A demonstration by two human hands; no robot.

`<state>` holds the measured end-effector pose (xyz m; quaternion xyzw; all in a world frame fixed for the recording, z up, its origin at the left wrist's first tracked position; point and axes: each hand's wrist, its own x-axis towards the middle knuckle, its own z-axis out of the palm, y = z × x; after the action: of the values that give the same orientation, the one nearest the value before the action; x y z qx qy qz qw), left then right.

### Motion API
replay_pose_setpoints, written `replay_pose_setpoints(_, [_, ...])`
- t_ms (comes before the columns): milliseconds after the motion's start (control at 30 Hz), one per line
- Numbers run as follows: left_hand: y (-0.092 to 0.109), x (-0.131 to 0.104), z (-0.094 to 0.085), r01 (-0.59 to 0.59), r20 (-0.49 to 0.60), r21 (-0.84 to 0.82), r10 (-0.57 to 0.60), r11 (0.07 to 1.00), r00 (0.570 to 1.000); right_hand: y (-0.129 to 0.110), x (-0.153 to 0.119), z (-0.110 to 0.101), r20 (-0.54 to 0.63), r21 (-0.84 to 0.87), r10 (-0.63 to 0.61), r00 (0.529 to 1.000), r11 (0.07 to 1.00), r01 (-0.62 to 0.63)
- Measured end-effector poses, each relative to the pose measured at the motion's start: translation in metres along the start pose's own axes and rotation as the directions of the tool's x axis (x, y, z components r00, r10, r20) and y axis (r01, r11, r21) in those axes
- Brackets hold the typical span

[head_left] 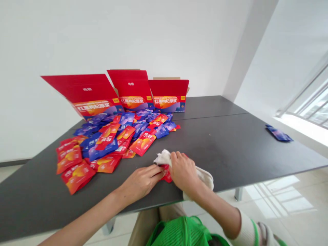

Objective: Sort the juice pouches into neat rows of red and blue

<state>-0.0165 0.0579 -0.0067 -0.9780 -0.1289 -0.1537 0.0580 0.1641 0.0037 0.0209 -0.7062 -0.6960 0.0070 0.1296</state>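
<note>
Near the front edge of the dark table, a red packet [167, 173] lies mostly covered by my hands. My left hand [143, 179] pinches its left edge. My right hand [183, 171] is closed around a white cloth [205, 177] and presses it over the packet; one end of the cloth sticks out beyond my fingers and the rest hangs over the table edge. Left of my hands is a loose pile of red packets [145, 141] and blue packets [126, 118].
Three open red boxes, left [94, 102], middle [134, 94] and right [169, 99], stand behind the pile. Some blue packets [279, 133] lie at the right end of the table [217, 136]. A wall is behind it.
</note>
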Motion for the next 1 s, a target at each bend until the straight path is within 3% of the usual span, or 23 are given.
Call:
replay_pose_setpoints(100, [0.003, 0.0, 0.001, 0.033, -0.007, -0.014, -0.033, 0.999, 0.999, 0.0, 0.005, -0.001, 0.004, -0.064, 0.077, 0.997, 0.995, -0.077])
replay_pose_setpoints(233, [0.006, 0.0, 0.001, 0.032, -0.04, -0.038, -0.033, 0.999, 0.999, -0.004, 0.0, 0.003, 0.045, -0.027, -0.094, 0.995, 0.995, 0.095])
replay_pose_setpoints(367, [0.007, 0.0, 0.001, 0.067, -0.029, -0.046, -0.068, 0.997, 0.997, 0.002, 0.003, 0.0, 0.032, -0.087, 0.047, 0.998, 0.995, -0.044])
replay_pose_setpoints(533, [0.009, 0.002, 0.0, 0.082, -0.022, -0.049, -0.083, 0.995, 0.996, 0.005, 0.002, -0.004, 0.09, -0.037, -0.155, 0.984, 0.987, 0.158])
replay_pose_setpoints(667, [0.011, 0.002, 0.0, 0.09, -0.05, -0.069, -0.093, 0.994, 0.994, 0.008, 0.005, -0.006, 0.063, -0.089, 0.007, 0.998, 0.996, -0.001])
replay_pose_setpoints(700, [0.011, 0.003, 0.0, 0.09, -0.057, -0.074, -0.094, 0.993, 0.994, 0.008, 0.005, -0.006, 0.06, -0.102, 0.02, 0.998, 0.995, -0.014])
replay_pose_setpoints(833, [0.011, 0.003, 0.0, 0.093, -0.045, -0.062, -0.096, 0.994, 0.994, 0.005, 0.003, -0.005, 0.11, -0.053, -0.138, 0.984, 0.988, 0.144])
replay_pose_setpoints(1000, [0.01, 0.003, 0.001, 0.107, -0.023, -0.057, -0.108, 0.993, 0.994, 0.006, 0.004, -0.006, 0.066, -0.107, 0.035, 0.997, 0.994, -0.028])
